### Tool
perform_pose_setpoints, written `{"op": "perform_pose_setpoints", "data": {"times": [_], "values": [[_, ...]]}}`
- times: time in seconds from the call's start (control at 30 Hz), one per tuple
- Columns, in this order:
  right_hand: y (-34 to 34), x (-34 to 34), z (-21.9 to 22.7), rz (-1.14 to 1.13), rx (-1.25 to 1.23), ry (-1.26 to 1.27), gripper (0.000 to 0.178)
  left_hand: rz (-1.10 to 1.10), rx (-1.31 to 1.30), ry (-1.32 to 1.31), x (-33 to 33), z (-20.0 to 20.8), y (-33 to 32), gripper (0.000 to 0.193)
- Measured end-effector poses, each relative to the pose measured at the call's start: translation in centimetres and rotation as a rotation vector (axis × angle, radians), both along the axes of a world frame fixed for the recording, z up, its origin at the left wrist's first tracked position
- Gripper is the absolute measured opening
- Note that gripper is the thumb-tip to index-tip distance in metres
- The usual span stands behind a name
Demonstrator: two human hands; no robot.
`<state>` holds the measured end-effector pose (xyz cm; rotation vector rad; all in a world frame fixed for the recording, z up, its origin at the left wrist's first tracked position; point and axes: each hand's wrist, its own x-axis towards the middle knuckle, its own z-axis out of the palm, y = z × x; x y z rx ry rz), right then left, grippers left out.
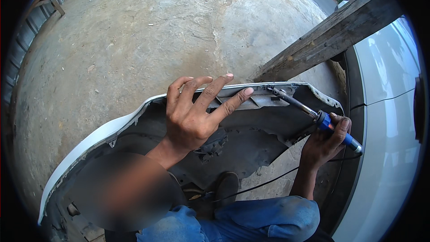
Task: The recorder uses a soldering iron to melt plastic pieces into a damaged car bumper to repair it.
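A white car bumper (85, 145) stands before me, its dark inner side turned toward me. My left hand (192, 114) lies over its upper edge with fingers spread, the thumb tip against the inner rim. In my right hand (326, 142) is a soldering iron (337, 131) with a blue handle and a metal shaft. Its tip meets the bumper's inner upper edge, right of my left thumb, near small dark marks. The exact contact at the tip is too small to make out. From the handle's end runs a black cord (277, 178).
A thick wooden post (331, 31) leans behind the bumper's right end. Close on the right stands a white car (385, 121). Rough concrete floor (134, 31) spreads beyond the bumper. My jeans-covered knees (277, 217) and a dark shoe (227, 186) are below. A blurred patch hides my left forearm.
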<state>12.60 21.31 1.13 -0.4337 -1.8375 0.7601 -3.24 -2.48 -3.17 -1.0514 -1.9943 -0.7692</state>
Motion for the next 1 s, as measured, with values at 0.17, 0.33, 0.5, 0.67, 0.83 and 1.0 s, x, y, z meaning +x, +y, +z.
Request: {"op": "perform_pose_setpoints", "data": {"times": [0.17,0.33,0.5,0.67,0.83,1.0], "values": [[0.6,-0.4,-0.5,-0.148,0.414,-0.087,0.043,0.012,0.001,-0.002,0.0,0.3,0.0,0.053],[1.7,0.6,-1.1,0.041,0.245,-0.092,0.031,0.005,0.012,-0.009,0.0,-0.2,0.2,0.058],[1.6,0.3,-0.7,-0.057,0.640,-0.194,0.060,0.012,0.005,0.002,0.0,-0.1,0.0,0.059],[1.4,0.3,-0.8,-0.042,0.603,-0.198,0.067,0.012,0.017,0.007,0.0,-0.5,0.2,0.060],[1.4,0.2,-0.7,-0.043,0.613,-0.213,0.068,0.021,0.014,-0.004,0.0,-0.4,0.2,0.060],[1.6,0.6,-0.6,-0.025,0.601,-0.232,0.071,0.024,0.020,0.005,-0.1,-0.5,0.4,0.060]]}}
